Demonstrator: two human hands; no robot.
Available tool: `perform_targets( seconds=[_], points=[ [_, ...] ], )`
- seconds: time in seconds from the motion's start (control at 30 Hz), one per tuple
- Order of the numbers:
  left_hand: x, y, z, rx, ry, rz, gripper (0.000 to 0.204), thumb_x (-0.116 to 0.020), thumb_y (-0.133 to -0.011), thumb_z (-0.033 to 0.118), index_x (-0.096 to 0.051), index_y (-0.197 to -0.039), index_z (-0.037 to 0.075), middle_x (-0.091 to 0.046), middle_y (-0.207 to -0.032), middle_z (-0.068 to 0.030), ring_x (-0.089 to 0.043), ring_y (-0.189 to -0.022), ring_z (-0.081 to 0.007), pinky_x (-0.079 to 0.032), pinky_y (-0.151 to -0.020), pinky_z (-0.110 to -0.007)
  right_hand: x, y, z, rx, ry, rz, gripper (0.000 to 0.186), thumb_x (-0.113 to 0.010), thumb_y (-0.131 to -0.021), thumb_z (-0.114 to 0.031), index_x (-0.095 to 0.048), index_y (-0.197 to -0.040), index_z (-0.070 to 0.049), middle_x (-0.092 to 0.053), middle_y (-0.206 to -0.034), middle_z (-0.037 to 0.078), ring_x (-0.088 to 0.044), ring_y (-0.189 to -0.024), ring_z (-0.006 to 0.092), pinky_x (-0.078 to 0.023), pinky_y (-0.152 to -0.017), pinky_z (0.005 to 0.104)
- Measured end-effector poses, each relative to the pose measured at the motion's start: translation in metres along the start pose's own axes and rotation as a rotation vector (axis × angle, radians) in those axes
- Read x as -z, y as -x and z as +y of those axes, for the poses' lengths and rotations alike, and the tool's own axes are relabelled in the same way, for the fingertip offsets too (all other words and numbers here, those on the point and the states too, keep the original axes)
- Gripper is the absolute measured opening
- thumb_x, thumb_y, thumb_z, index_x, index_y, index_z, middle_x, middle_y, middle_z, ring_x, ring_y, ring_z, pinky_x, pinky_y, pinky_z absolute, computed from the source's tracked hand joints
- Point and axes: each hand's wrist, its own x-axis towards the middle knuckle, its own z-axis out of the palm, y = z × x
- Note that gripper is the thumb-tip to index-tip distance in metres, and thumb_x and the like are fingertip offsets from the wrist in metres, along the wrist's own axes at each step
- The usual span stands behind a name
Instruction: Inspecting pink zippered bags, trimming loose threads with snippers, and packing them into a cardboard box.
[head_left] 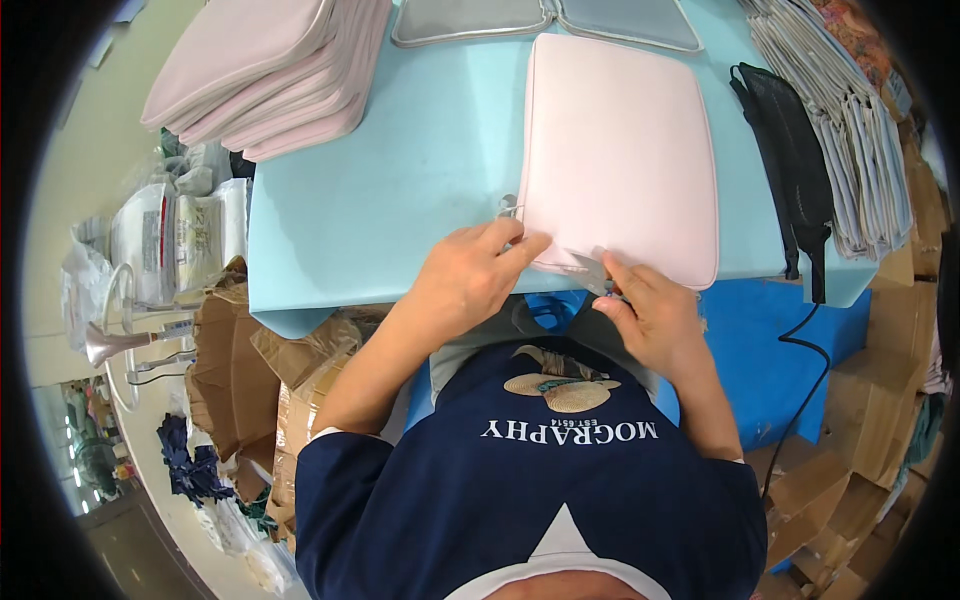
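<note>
A pale pink padded case with piped edges (620,150) lies on the light blue table cover (380,190) in front of me. At its lower left corner, my left hand (475,275) has its fingers pinched on the edge of the case. A small silver piece (508,204), perhaps a zipper pull, shows just behind those fingers. My right hand (650,315) grips a small metal tool (590,273), like snips or scissors, with its tip at the bottom edge of the case beside my left fingers. The tool is partly covered by my fingers.
A pile of pink cases (265,75) sits back left, open grey cases (470,20) at the back. A black mesh item (790,170) with a cord and stacked grey pieces (850,170) are on the right. Cardboard (230,370) and bagged goods (145,240) stand left of the table.
</note>
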Motion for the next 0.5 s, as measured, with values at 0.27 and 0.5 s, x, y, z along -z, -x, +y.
perform_targets(
  seconds=[0.27, 0.5],
  points=[
    [0.004, -0.004, -0.002, -0.177, -0.149, -0.100, 0.019, -0.056, -0.069, 0.003, -0.052, -0.086, -0.001, -0.049, -0.078, -0.0086, -0.055, -0.067, -0.0217, -0.047, -0.058, -0.031, -0.009, -0.004, -0.014, -0.021, 0.096, 0.050, 0.036, -0.066, -0.073, -0.018, -0.060, -0.104, -0.001, -0.058, -0.070, 0.007, -0.058, -0.062, 0.0221, -0.045, -0.053, 0.0330],
    [-0.007, 0.000, -0.006, -0.167, -0.085, 0.015, 0.021, -0.061, -0.070, 0.002, -0.048, -0.087, 0.001, -0.047, -0.075, -0.0083, -0.054, -0.065, -0.0213, -0.046, -0.056, -0.031, -0.016, -0.012, -0.020, -0.005, 0.118, 0.027, 0.034, -0.065, -0.074, -0.019, -0.061, -0.103, -0.001, -0.056, -0.068, 0.007, -0.057, -0.063, 0.0220, -0.046, -0.055, 0.0334]
  ],
)
